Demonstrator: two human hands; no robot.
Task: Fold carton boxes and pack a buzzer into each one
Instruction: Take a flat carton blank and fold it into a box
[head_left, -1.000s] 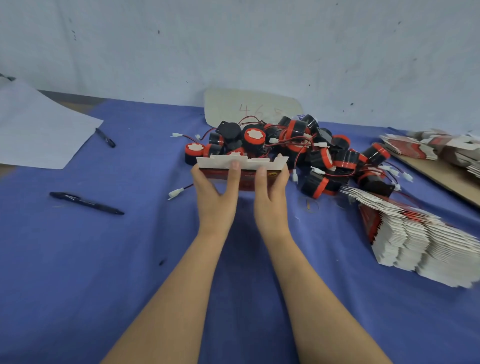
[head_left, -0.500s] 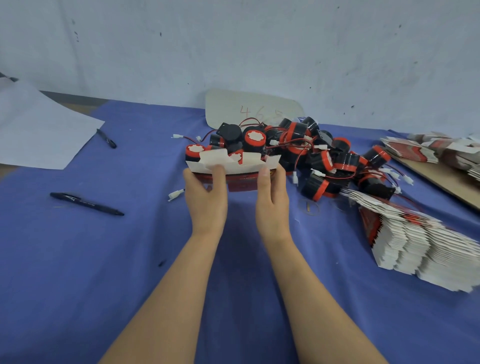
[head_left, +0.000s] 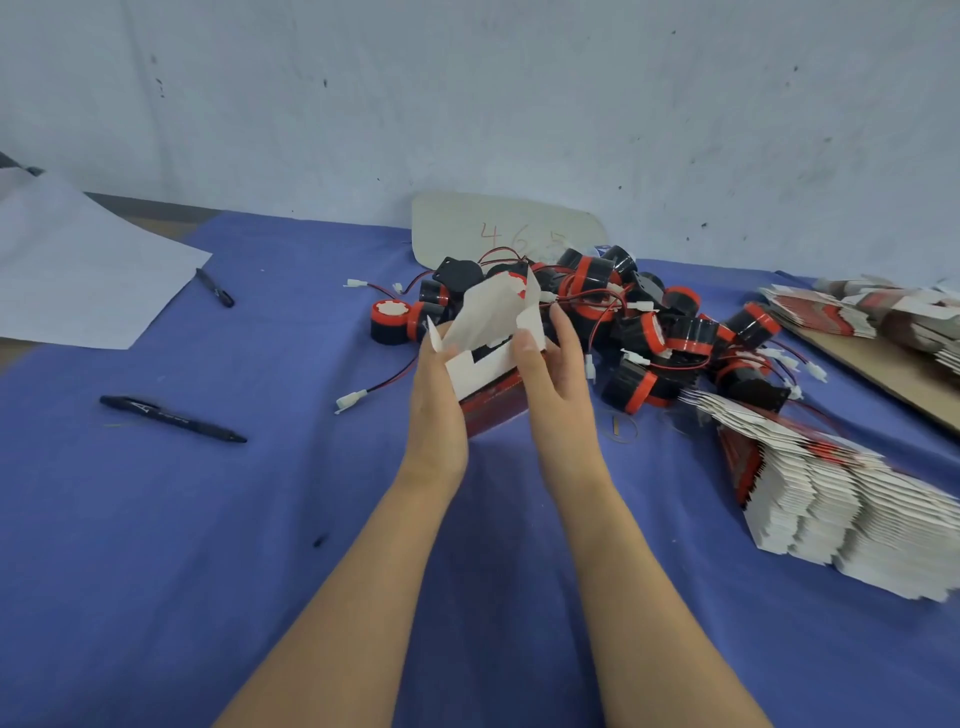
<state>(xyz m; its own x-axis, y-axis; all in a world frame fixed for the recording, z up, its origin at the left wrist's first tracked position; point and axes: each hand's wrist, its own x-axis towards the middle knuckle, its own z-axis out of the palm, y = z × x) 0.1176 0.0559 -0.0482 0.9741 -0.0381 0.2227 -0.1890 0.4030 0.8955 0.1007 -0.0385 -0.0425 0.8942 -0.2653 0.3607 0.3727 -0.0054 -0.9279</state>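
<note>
- Carton box (head_left: 485, 364), red with white flaps spread upward, sits half opened between both hands above the tabletop (head_left: 208, 519); its inside is hidden from here.
- Left hand (head_left: 436, 410) grips its left side; right hand (head_left: 558, 400) pinches its right flap.
- Buzzers (head_left: 649, 332), black and red with wires, lie heaped loose just behind it.
- Flat cartons (head_left: 831, 504) stacked at right.

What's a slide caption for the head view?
Left hand and right hand hold a half-opened carton; buzzer pile behind, flat-carton stack at right.
</note>
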